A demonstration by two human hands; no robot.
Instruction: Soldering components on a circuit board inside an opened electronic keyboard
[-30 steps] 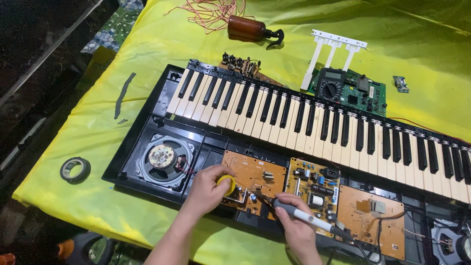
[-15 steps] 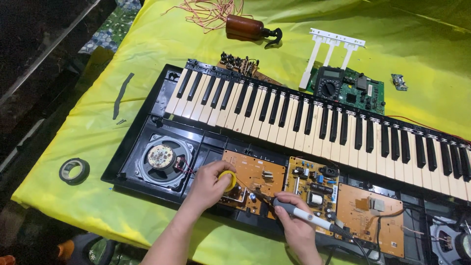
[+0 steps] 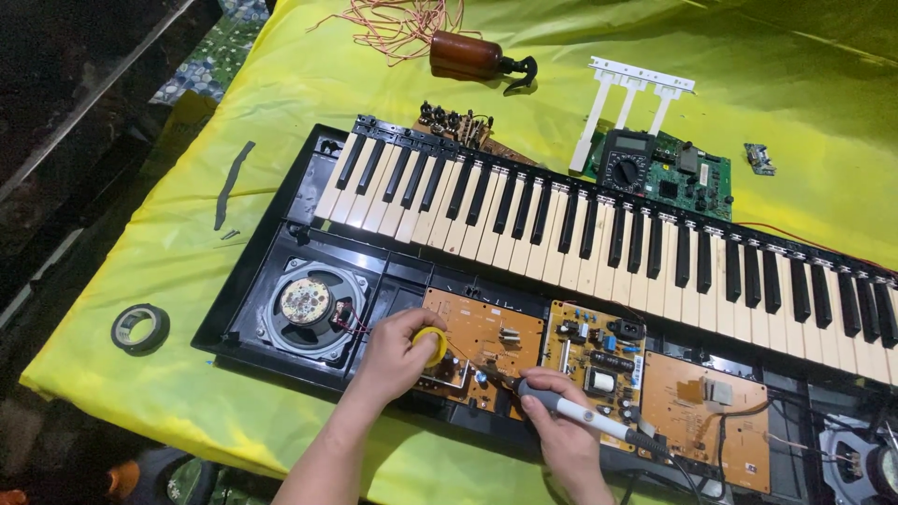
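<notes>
Left hand: my left hand [image 3: 395, 353] is closed around a small yellow spool [image 3: 432, 344], pinched between thumb and fingers, held over the near-left orange circuit board [image 3: 482, 348].
Right hand: my right hand [image 3: 554, 421] is closed in a pen grip on a grey-and-white soldering iron [image 3: 578, 413]; its tip points left toward my left hand and sits at the board's lower edge (whether it touches a joint I cannot tell).
Iron cord: it trails away to the right of my right hand, over the case edge.
Power board: a second board [image 3: 599, 351] with black parts lies just beyond my right hand.
Speaker: a round speaker [image 3: 311, 304] sits in the open case just left of my left hand.
Keys: the row of black and white keys [image 3: 599, 234] runs beyond both hands.
Far items: a multimeter [image 3: 625, 161] on a green board and a brown bottle [image 3: 468, 54] lie well beyond the keys.
Tape: a dark roll of tape [image 3: 140, 327] lies on the yellow cloth [image 3: 281, 112], well left of my left hand.
</notes>
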